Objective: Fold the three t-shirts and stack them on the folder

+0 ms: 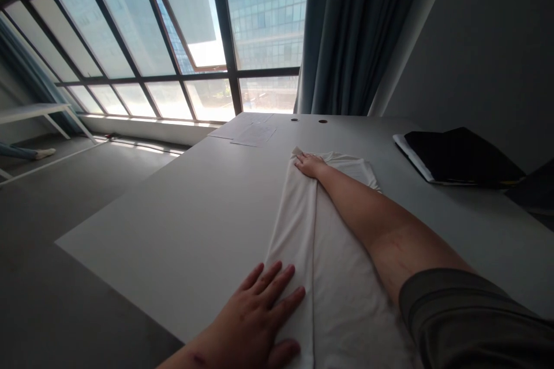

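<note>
A white cloth garment lies lengthwise on the pale table, folded over along a long straight line. My left hand rests on its near left edge, fingers spread, palm down. At the garment's far end my right hand lies on the fabric beside a small light tag-like piece at the corner, its fingers stretched out. The right forearm crosses above the garment's right side and hides part of it. Some fabric bunches just beyond the right wrist.
Sheets of paper lie at the table's far left corner. A black item sits on something white at the right. Two round holes are near the far edge. Behind stand a curtain and windows; another table is at the left.
</note>
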A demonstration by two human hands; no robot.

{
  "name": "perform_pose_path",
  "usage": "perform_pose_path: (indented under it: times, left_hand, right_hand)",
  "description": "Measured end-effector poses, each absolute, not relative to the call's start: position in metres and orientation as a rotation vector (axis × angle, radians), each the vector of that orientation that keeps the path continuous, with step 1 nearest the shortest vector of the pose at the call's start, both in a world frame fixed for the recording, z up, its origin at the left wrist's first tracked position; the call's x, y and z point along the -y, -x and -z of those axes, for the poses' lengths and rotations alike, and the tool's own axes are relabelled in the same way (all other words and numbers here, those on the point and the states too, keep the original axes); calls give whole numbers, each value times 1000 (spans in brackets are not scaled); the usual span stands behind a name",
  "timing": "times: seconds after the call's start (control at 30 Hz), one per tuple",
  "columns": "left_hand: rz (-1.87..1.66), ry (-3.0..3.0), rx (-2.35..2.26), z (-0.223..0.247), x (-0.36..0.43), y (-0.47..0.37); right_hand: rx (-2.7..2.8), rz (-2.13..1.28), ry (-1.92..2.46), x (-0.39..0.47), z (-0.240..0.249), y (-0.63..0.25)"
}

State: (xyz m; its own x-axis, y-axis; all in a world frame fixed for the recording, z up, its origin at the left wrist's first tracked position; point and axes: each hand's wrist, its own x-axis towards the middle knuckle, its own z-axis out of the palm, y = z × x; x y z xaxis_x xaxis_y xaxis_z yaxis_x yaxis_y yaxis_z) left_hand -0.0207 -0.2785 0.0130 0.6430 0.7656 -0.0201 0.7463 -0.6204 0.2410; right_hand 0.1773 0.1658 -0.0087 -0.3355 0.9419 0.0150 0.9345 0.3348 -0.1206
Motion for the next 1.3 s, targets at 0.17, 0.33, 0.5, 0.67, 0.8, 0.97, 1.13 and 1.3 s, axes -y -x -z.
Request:
perform_pose_path:
  times: [0.17, 0.33, 0.5, 0.67, 0.8, 0.97, 1.13, 1.3]
  left_hand:
    - [-145, -2641, -1252, -15, 273, 60]
    - [-178, -2624, -1326, -14, 274, 88]
    - [-184, -2576, -1323, -16, 274, 92]
    - [-219, -2583, -1393, -11, 267, 97]
    - [-263, -2613, -1410, -7, 268, 100]
    - [-251, -2719, -1424, -3, 271, 106]
    - [-357, -2810, -1416, -8, 266, 87]
    - [-307, -2805, -1078, -36, 263, 8]
  right_hand:
    - [2567, -54, 1702, -182, 13, -163]
    - [2553, -246, 1789, -210, 19, -150]
    - [2541, -255, 1809, -234, 22, -149]
    - [2475, -108, 1727, -239, 16, -164]
    - [2359, 21, 1772, -227, 5, -213]
    - [2348, 49, 1707, -184, 10, -314]
    - [2001, 83, 1695, -141, 26, -392]
    - [1900, 7, 1873, -125, 24, -403]
